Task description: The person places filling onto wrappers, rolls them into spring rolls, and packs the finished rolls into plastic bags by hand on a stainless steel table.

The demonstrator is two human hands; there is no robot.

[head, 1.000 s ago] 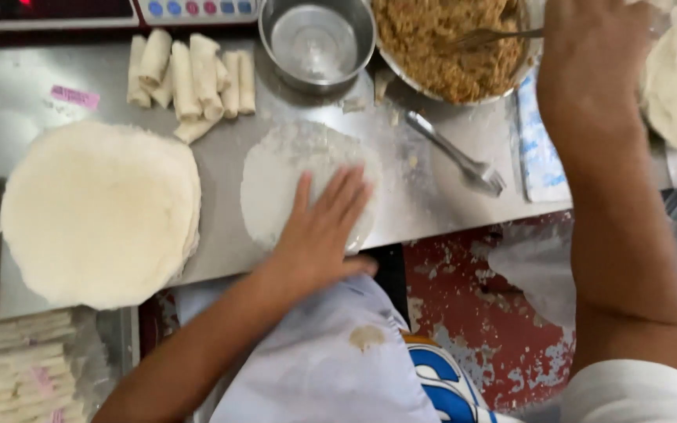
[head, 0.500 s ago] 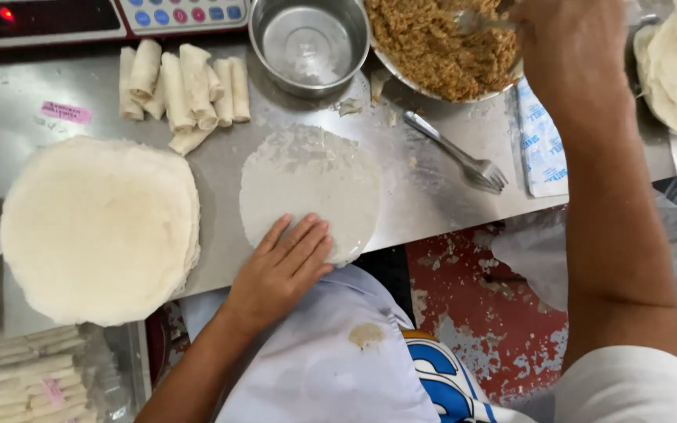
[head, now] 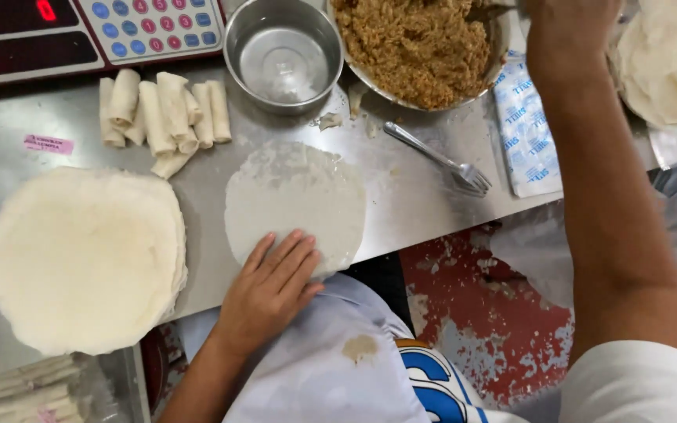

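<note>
A single round wrapper (head: 295, 204) is being pinned flat at the steel table (head: 425, 204) edge by the left hand (head: 269, 288), fingers extended together. The right hand (head: 570, 31) is being held over the filling bowl (head: 417, 47); grip unclear.

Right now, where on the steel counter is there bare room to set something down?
Bare steel lies between the single wrapper and the fork, and left of the finished rolls near the pink label. The back edge is crowded: scale, empty bowl, filling bowl.

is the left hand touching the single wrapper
Touching. The head view shows the left hand lying flat with its fingers over the near edge of the single wrapper.
</note>
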